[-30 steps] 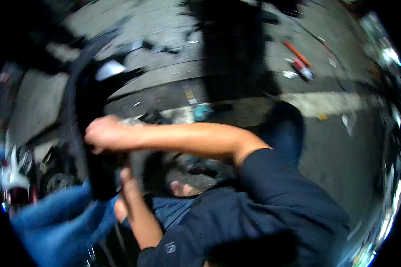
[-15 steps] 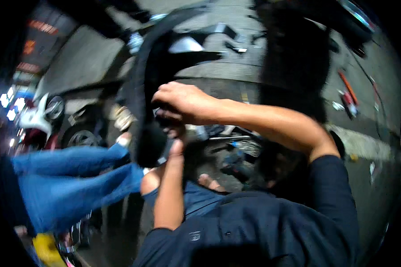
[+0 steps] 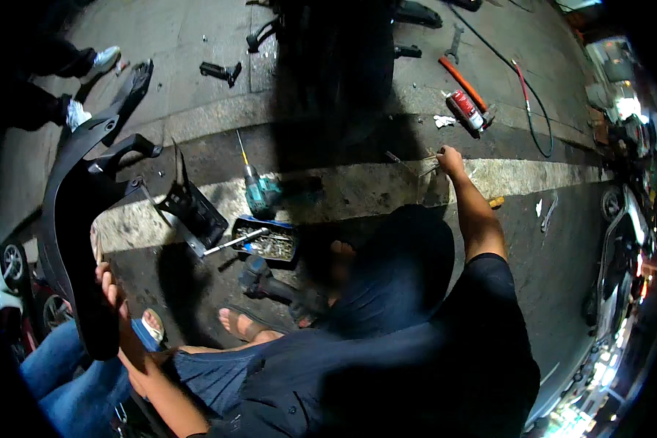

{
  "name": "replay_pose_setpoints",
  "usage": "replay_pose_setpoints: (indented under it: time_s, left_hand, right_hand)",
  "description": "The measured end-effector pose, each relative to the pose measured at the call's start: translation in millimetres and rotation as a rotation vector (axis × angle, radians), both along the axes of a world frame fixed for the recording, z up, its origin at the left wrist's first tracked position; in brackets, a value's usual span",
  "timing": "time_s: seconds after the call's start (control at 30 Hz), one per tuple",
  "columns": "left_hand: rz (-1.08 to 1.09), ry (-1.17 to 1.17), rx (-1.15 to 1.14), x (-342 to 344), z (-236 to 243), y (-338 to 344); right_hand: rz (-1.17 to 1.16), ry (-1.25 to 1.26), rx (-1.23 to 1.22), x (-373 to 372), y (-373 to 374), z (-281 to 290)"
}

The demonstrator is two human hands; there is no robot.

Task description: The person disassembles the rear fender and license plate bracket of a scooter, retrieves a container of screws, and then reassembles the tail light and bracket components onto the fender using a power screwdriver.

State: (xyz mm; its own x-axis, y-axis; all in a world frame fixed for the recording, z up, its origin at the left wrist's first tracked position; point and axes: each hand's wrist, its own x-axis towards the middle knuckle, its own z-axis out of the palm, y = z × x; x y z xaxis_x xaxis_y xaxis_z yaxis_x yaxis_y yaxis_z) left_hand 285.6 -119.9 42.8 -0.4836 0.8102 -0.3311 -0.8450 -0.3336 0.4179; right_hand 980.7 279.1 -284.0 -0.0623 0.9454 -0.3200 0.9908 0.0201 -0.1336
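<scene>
My left hand (image 3: 111, 290) is closed round the edge of a long, curved black plastic panel (image 3: 62, 226), which stands tilted at the left. Part of that hand is hidden behind the panel. Far to the right, my right arm stretches out to the ground, and my right hand (image 3: 449, 159) is closed on a thin metal tool (image 3: 429, 168) whose exact kind I cannot make out. Between my hands lie a black plastic bracket (image 3: 201, 214), a teal power drill (image 3: 261, 191) with a long bit, and a tray (image 3: 293, 254) of small hardware with a ratchet (image 3: 237, 241) across it.
A dark power tool (image 3: 266, 281) lies by my feet. Beyond my right hand are a red spray can (image 3: 467, 109), an orange bar (image 3: 461, 82), a wrench (image 3: 455, 44) and a hose (image 3: 536, 120). A person in blue jeans (image 3: 80, 372) is close at left; another's shoe (image 3: 77, 114) shows farther off.
My right hand has left the panel and reached to the ground on the right, where it now grips a thin tool. My left hand still holds the panel. The view has swung right.
</scene>
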Motion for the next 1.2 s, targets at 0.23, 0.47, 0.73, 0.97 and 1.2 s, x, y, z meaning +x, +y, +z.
replay_pose_setpoints:
  time_s: [0.23, 0.47, 0.73, 0.97, 1.2]
  left_hand:
    - [0.567, 0.576, -0.72, 57, 11, 29]
    - [0.389, 0.898, -0.895, 49, -8, -29]
    - [0.122, 0.761, -0.827, 86, 21, -26]
    - [0.123, 0.615, -0.711, 78, -8, -21]
    - [0.003, 0.624, -0.712, 79, -5, -4]
  right_hand:
    - [0.278, 0.157, 0.193, -24, 64, -47]
    - [0.542, -0.008, 0.541, 48, 71, -14]
    - [0.125, 0.128, 0.317, -34, 75, -23]
    - [0.2, -0.317, 0.266, 9, 43, -6]
    - [0.21, -0.006, 0.336, 24, 68, -46]
